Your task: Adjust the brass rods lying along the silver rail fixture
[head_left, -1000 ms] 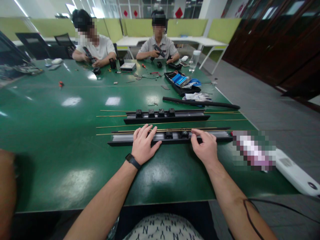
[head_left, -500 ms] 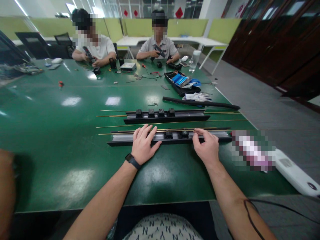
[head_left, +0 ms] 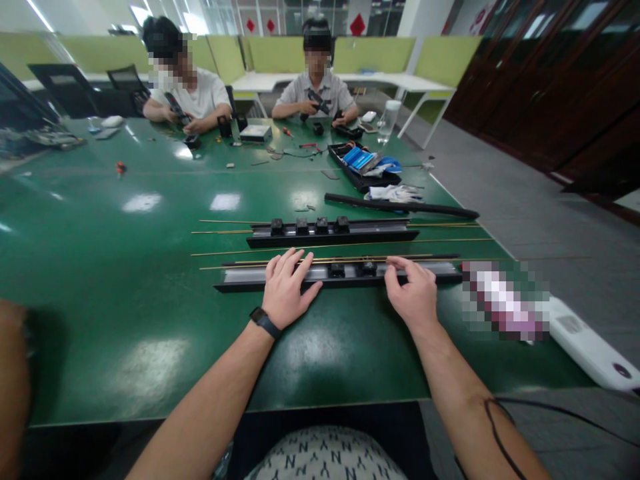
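Observation:
A long black rail (head_left: 240,288) with a silvery inner channel lies across the table before me, with two small black blocks (head_left: 369,268) in it. My left hand (head_left: 290,287) rests over its left part, fingers spread and palm down. At the right, my right hand (head_left: 413,290) has thumb and index finger pinched at a thin brass-coloured rod (head_left: 350,260) running along the rail. The fingertips partly hide the contact. Behind lies a second black rail (head_left: 330,239) carrying several black blocks, with more thin rods around it.
A black tube (head_left: 400,205), white gloves (head_left: 397,193) and a black tray (head_left: 345,172) with blue packets lie farther back. Two people sit opposite, handling dark parts. A white device (head_left: 590,343) lies at the right edge. Another person's arm (head_left: 13,380) shows at far left.
The thin rod's left end has shifted slightly to the right. Both hands stay in nearly the same place.

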`<act>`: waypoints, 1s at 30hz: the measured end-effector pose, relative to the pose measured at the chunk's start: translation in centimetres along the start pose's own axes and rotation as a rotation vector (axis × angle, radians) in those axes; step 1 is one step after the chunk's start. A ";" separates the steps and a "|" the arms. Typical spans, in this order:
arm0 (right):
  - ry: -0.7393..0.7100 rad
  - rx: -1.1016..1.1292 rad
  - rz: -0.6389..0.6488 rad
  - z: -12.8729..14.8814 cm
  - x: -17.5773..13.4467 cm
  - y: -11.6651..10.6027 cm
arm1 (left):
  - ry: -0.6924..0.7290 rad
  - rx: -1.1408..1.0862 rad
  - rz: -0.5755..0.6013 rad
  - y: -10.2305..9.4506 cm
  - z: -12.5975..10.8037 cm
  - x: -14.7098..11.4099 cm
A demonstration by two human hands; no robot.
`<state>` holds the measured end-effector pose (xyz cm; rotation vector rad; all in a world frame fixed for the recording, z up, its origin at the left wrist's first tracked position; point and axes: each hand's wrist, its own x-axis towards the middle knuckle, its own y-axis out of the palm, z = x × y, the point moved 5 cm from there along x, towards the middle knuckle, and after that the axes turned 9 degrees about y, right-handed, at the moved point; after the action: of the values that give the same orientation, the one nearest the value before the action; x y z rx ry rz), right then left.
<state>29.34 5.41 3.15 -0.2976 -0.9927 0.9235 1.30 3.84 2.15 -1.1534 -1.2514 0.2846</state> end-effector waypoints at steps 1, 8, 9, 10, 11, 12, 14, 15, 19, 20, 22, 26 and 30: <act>0.006 -0.003 -0.006 -0.1 0.0 0.0 | 0.000 0.000 0.000 0.0 0.0 0.0; -0.019 0.015 -0.008 0.1 -0.1 0.0 | 0.003 0.008 -0.004 0.0 0.0 0.0; -0.027 0.018 -0.003 0.1 -0.1 0.0 | 0.004 0.008 -0.004 0.0 0.0 0.0; -0.038 0.019 0.006 0.2 -0.1 0.1 | 0.004 0.007 -0.004 0.0 0.0 0.0; -0.047 0.021 0.014 0.3 -0.2 0.1 | 0.004 0.006 -0.004 0.0 0.0 0.0; -0.053 0.024 0.023 0.3 -0.2 0.2 | 0.004 0.006 -0.005 0.0 0.0 0.0; -0.055 0.026 0.033 0.3 -0.2 0.3 | 0.004 0.005 -0.006 0.0 -0.1 0.0; -0.051 0.023 0.033 0.3 -0.2 0.4 | 0.004 0.006 -0.006 0.0 -0.1 0.0; -0.030 0.004 0.006 0.2 -0.1 0.2 | 0.005 0.011 -0.001 0.0 -0.1 0.0; -0.022 0.001 -0.005 0.1 0.0 0.1 | 0.005 0.011 -0.001 0.0 -0.1 0.0; -0.010 0.000 -0.019 0.0 0.0 0.0 | 0.005 0.011 0.000 0.0 -0.1 0.0; 0.004 -0.002 0.000 0.1 0.1 -0.1 | 0.002 0.004 0.000 0.0 -0.1 0.0; 0.013 0.001 0.034 0.2 0.0 0.0 | -0.004 -0.008 0.001 0.0 0.0 0.0</act>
<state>29.12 5.37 3.27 -0.3197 -0.9775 0.9520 1.34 3.82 2.13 -1.1608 -1.2565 0.2836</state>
